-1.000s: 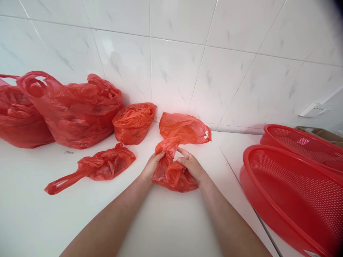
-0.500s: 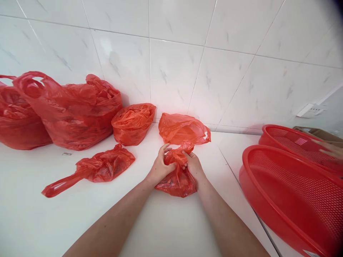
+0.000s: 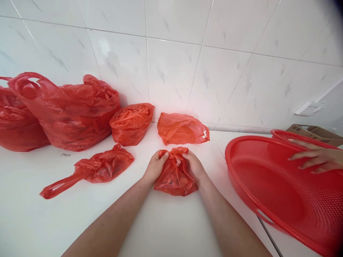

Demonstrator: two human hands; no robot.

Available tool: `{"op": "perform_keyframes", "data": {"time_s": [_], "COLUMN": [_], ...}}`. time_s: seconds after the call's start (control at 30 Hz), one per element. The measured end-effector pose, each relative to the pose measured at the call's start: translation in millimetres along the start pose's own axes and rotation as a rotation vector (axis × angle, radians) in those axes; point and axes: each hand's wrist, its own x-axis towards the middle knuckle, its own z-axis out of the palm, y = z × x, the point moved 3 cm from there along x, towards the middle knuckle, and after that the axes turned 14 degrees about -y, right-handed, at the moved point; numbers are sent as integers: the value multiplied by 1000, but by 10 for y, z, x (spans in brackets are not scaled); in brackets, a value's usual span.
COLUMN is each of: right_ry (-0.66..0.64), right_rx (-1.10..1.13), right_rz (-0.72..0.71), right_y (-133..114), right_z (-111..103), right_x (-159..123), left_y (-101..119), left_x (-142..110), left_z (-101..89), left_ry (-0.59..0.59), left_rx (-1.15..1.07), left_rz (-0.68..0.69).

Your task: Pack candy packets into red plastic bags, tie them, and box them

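Two bare arms [image 3: 109,217] stretch forward over the white surface [image 3: 160,228], angled so the hands face each other. The left hand [image 3: 155,167] has thumb and fingers clamped on the gathered top of a small red bag [image 3: 175,182]; the right hand [image 3: 196,167] curls its fingers round the top's other side. The bag's bulging lower part rests on the surface, between the hands and nearer than the fingers. A twisted bag [image 3: 105,166] lies to the left; to the right, another person's hand [image 3: 318,157] spreads over a red basket [image 3: 268,185]. Farther off are a loose bag [image 3: 182,129], a round bag [image 3: 131,125] and a large bag [image 3: 77,117] near the tiled wall [image 3: 174,71].
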Motion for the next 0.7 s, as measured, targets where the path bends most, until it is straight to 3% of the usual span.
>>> {"op": "perform_keyframes", "data": {"time_s": [0.17, 0.4, 0.5, 0.6, 0.7], "right_ry": [-46, -80, 63, 356, 507], "right_rx": [20, -339, -644, -914, -933], "right_rz": [76, 105, 122, 162, 180], "right_y": [-22, -58, -31, -22, -21], "right_z": [-29, -2, -62, -148, -185], "right_x": [-40, -14, 40, 52, 30], "left_y": [-24, -49, -24, 12, 39], "left_x": [-5, 24, 22, 1, -31], "left_z": [-4, -93, -98, -44, 45], "left_ry": [-111, -38, -45, -143, -271], "left_rx": [-252, -350, -339, -337, -314], "left_rz": [-66, 30, 70, 56, 26]}}
